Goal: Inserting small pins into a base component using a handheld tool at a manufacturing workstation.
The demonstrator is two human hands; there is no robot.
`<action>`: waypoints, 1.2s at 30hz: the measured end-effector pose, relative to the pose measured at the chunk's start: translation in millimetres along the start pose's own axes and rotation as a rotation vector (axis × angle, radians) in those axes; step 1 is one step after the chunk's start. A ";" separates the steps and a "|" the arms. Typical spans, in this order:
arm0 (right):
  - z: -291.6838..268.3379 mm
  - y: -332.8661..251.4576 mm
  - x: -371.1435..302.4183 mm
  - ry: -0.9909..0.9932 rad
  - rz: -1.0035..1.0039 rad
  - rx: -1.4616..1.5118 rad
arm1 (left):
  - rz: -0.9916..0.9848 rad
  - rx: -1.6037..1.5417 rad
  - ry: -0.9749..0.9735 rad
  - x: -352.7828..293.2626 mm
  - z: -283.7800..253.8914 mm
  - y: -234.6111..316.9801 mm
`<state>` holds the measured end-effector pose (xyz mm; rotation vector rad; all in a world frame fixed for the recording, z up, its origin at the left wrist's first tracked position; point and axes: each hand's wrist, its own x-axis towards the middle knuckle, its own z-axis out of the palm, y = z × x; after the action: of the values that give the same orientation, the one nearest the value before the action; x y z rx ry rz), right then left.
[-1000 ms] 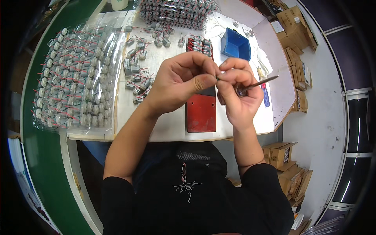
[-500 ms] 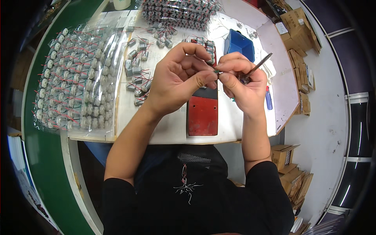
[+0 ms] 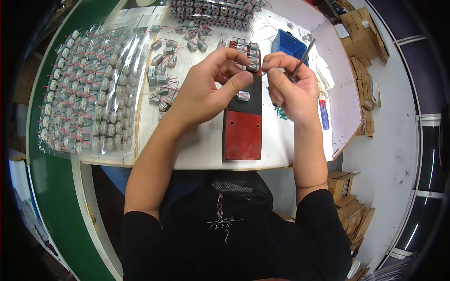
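My left hand (image 3: 206,86) is raised over the bench, its fingers curled and its thumb apart from them; I see nothing held in it. Across a small gap, my right hand (image 3: 295,86) has a screwdriver (image 3: 304,60) tucked in its grip, the metal shaft sticking up to the right. Its thumb and forefinger are pinched together; whether something tiny sits between them I cannot tell. Below and between the hands lies a red and black block (image 3: 243,138). A small grey motor (image 3: 243,96) rests on its black part, and several motors (image 3: 253,56) line its far end.
Clear plastic trays of wired motors (image 3: 84,93) cover the left side. Loose motors (image 3: 161,79) lie beside them; more stacked motors (image 3: 213,14) stand at the back. To the right are a blue bin (image 3: 289,45), a blue-handled tool (image 3: 324,114), a white cloth (image 3: 324,72) and green bits (image 3: 281,113).
My hands, touching at the fingertips before, have come apart. The left thumb has opened away from the right fingers, and the motor on the black part now shows.
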<state>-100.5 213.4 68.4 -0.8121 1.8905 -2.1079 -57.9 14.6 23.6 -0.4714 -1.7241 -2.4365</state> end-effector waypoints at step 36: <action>-12.1 52.5 -22.0 0.080 0.304 -0.361 | 0.027 1.005 0.003 -1.4 -5.8 -32.9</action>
<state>-99.6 225.9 11.6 -0.4640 2.3067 -1.6694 -66.6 20.4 -8.1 -0.3291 -2.5583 -1.2441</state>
